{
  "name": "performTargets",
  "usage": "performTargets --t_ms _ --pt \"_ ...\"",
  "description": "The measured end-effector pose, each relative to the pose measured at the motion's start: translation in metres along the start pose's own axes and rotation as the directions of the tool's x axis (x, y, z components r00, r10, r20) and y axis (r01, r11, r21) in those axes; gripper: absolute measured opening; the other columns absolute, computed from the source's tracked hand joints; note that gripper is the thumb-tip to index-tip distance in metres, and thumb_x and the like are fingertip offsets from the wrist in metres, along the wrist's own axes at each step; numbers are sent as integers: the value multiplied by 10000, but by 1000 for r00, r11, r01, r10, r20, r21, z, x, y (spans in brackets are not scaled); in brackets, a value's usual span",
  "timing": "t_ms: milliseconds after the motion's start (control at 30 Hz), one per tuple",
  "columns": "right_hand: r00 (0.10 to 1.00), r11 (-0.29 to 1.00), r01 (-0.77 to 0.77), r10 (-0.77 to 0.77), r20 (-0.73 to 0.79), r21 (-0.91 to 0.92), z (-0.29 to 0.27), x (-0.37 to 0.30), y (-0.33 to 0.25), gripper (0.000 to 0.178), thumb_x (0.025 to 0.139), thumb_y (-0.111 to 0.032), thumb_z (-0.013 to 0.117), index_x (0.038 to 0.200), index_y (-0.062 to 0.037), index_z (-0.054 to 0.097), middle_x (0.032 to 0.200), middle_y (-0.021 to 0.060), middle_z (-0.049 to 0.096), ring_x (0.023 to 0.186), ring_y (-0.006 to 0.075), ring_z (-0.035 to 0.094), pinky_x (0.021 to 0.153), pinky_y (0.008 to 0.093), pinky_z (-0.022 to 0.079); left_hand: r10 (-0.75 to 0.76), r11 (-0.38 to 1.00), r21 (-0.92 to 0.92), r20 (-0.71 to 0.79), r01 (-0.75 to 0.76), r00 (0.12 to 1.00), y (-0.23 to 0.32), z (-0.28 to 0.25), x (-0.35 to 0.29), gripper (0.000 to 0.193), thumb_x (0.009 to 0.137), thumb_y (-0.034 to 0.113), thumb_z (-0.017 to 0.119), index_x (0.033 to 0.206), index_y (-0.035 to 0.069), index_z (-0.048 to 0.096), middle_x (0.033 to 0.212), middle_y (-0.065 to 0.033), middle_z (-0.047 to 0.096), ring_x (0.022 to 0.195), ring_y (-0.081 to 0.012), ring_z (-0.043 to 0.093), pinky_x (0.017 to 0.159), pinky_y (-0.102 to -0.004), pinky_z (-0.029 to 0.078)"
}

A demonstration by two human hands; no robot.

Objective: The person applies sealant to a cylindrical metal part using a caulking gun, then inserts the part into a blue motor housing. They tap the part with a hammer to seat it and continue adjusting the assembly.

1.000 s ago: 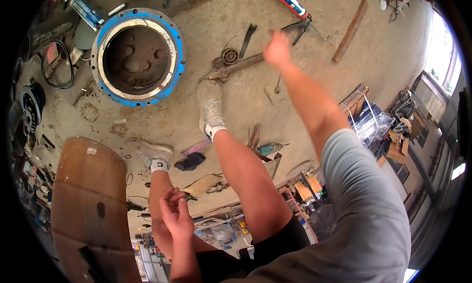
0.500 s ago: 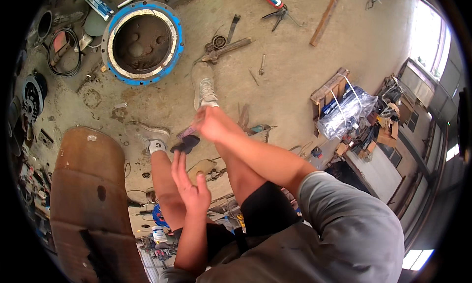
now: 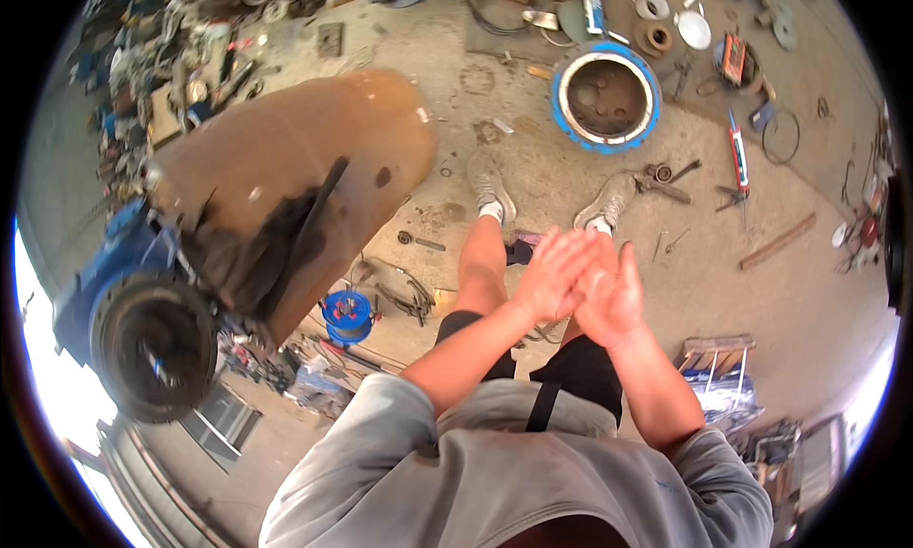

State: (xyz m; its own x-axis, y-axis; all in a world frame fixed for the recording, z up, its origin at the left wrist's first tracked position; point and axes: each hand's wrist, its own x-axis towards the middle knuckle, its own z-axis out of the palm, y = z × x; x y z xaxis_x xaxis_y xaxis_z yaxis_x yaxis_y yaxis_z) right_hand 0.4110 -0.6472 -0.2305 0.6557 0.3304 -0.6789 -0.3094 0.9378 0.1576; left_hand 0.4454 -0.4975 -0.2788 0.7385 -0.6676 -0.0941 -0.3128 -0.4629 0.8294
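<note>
My left hand (image 3: 550, 280) and my right hand (image 3: 613, 299) meet in front of my legs, palms turned toward each other and overlapping. Fingers on both are stretched out, and I see nothing held in either. Beyond the left fingers, near my shoes, a dark piece of cloth or glove (image 3: 519, 253) lies on the floor with a pinkish item (image 3: 528, 236) against it. Farther off stands a round metal housing with a blue flanged rim (image 3: 606, 146), its hollow inside dark and dirty.
A large rusty, curved metal body (image 3: 371, 120) lies at left, a dark strip across it. Nearby stands a blue cable reel (image 3: 347, 312). Right of my feet lie a bearing (image 3: 659, 172), a caulking gun (image 3: 738, 158) and a bar (image 3: 778, 242). A wrapped pallet load (image 3: 718, 386) sits at right.
My view has swung, shifting the rusty body and blue-rimmed housing in the picture. My hands, apart before with the right blurred near the dark cloth, have come together.
</note>
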Motion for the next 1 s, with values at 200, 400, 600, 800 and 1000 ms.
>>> performTargets --t_ms 200,400,600,800,1000 --pt "949 665 260 -41 313 -700 164 -53 41 904 1041 -669 450 1693 -102 182 1721 178 267 1586 340 265 1288 498 174 -778 555 -224 202 801 595 -1 -78 -78 674 1064 464 511 1612 92 382 1431 -222 628 1323 -395 588 1150 -485 421" --pt "848 -617 480 144 510 -624 199 -58 126 727 971 -488 620 1597 -157 454 1663 175 385 1557 410 310 1266 584 175 -594 -575 -815 472 67 652 110 -205 -71 676 1104 588 350 1515 59 443 1509 -227 530 1275 -352 619 1106 -502 480" --pt "818 -838 490 347 458 -241 224 -29 129 603 919 -507 707 1407 -156 667 1547 126 546 1487 386 425 1211 627 249 -785 -56 -998 32 -19 618 176 -309 -146 450 1083 335 578 1447 77 519 1305 -99 637 1119 -209 649 966 -380 541" --pt "910 -824 329 145 389 -462 293 24 166 489 950 -290 719 1355 -20 667 1283 215 695 1197 343 680 1016 416 531 -387 878 -126 -755 462 529 117 -428 -209 593 881 110 764 1446 130 587 1494 -131 529 1348 -342 521 1140 -445 434" --pt "925 -588 356 112 363 -726 348 44 257 404 989 -236 692 1328 -17 675 1226 190 742 1086 296 736 936 383 574 -484 734 64 -649 676 586 57 -498 -188 739 896 196 789 1570 199 485 1593 -116 420 1384 -397 448 1160 -470 415"
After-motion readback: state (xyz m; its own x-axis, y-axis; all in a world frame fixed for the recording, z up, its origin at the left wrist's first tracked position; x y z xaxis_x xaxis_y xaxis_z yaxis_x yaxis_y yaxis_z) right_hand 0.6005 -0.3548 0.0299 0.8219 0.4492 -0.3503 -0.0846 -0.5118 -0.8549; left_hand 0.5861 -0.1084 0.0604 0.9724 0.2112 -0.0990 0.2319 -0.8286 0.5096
